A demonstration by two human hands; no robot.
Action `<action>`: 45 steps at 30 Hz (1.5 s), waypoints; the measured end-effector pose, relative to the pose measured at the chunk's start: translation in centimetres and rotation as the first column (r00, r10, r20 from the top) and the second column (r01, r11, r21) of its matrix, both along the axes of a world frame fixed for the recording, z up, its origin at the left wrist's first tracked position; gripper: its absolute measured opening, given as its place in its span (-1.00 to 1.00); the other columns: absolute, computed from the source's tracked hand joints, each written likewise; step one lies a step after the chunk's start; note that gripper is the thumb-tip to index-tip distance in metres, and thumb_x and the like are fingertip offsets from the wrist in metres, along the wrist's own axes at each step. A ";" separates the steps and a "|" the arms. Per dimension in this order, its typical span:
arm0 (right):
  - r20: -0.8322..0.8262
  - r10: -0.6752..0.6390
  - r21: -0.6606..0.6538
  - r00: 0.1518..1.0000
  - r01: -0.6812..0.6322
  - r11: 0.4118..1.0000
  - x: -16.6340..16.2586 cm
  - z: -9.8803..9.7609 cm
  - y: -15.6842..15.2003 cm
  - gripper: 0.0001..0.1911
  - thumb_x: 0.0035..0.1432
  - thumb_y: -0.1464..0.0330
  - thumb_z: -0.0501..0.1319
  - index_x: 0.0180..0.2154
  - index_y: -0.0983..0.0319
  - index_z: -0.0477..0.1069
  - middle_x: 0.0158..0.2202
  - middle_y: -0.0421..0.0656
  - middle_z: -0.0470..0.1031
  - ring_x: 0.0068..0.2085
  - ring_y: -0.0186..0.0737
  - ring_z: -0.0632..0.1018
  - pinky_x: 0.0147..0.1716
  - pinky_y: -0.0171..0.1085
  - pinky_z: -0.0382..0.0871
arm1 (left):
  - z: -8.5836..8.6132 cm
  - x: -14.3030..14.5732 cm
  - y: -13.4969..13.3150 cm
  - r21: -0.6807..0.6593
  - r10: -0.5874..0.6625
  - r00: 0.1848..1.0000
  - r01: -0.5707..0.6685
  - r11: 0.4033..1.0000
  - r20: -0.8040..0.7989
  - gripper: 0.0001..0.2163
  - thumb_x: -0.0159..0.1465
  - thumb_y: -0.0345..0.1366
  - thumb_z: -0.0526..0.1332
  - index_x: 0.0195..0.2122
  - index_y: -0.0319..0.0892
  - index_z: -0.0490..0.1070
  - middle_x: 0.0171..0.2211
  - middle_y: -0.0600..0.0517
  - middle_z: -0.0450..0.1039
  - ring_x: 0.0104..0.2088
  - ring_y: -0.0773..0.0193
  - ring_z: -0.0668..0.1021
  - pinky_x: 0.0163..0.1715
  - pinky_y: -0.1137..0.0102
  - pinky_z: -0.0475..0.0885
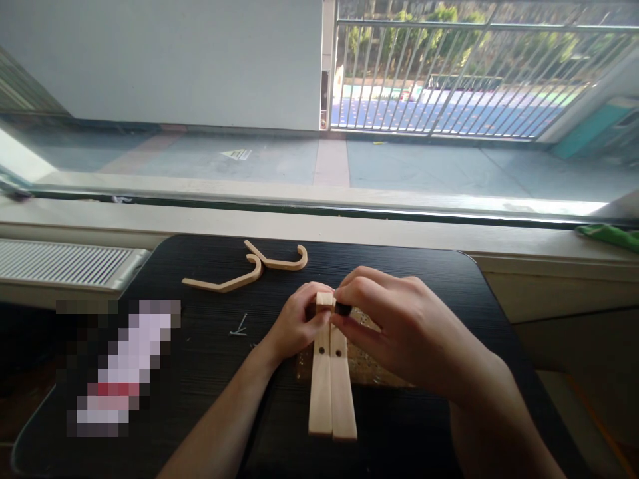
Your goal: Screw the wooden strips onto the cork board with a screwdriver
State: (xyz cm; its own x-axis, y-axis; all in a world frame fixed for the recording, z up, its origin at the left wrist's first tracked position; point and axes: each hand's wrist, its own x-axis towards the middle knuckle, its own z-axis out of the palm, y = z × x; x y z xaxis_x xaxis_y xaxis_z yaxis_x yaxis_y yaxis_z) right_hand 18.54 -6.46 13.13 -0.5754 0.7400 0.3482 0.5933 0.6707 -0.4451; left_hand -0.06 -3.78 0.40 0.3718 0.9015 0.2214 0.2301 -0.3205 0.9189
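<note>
Wooden strips (322,392), 2 abreast: left fingers (308,293) grip their far end, right fingers (355,288) pinch a black object (343,308).

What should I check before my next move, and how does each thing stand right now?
1. Left hand gripping the strips at their far end: ok.
2. Right hand holding the black piece: ok.
3. Strips side by side: ok.
4. Dark spots on the strips, open or filled: cannot tell.
5. Fasteners apart from both hands: ok.
6. Hooks apart from both hands: ok.
</note>
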 end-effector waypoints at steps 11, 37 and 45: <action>-0.045 0.020 -0.013 0.999 -0.020 1.000 -0.1 -0.3 0.0 -0.93 0.21 0.45 0.20 -0.25 0.22 0.32 -0.38 -0.25 0.47 -0.51 -0.44 0.36 -0.51 -0.37 0.15 | 0.4 0.2 0.0 -0.026 -0.021 1.000 0.021 0.999 0.018 -0.83 0.11 -0.45 0.18 -0.26 -0.20 0.44 -0.24 -0.04 0.50 -0.19 0.15 0.51 -0.12 0.28 0.44; -0.019 0.000 -0.022 1.000 -0.001 1.000 1.2 0.3 -0.1 -0.88 0.21 0.49 0.15 -0.20 0.23 0.39 -0.44 -0.26 0.45 -0.51 -0.41 0.38 -0.51 -0.37 0.16 | 4.0 0.6 0.9 -0.096 0.079 0.994 -0.071 0.993 0.074 -0.70 0.38 -0.11 0.05 -0.23 -0.21 0.45 -0.23 -0.05 0.53 -0.15 0.16 0.54 -0.06 0.30 0.40; -0.044 -0.020 -0.056 0.999 0.018 0.998 0.8 0.2 0.0 -0.76 0.17 0.50 0.21 -0.11 0.20 0.35 -0.44 -0.31 0.49 -0.52 -0.42 0.43 -0.51 -0.40 0.17 | 0.4 -0.5 -0.5 0.029 -0.024 0.998 0.025 0.999 -0.056 -0.67 0.27 -0.21 0.20 0.02 -0.20 0.35 -0.03 -0.13 0.44 -0.04 0.07 0.50 0.00 0.22 0.40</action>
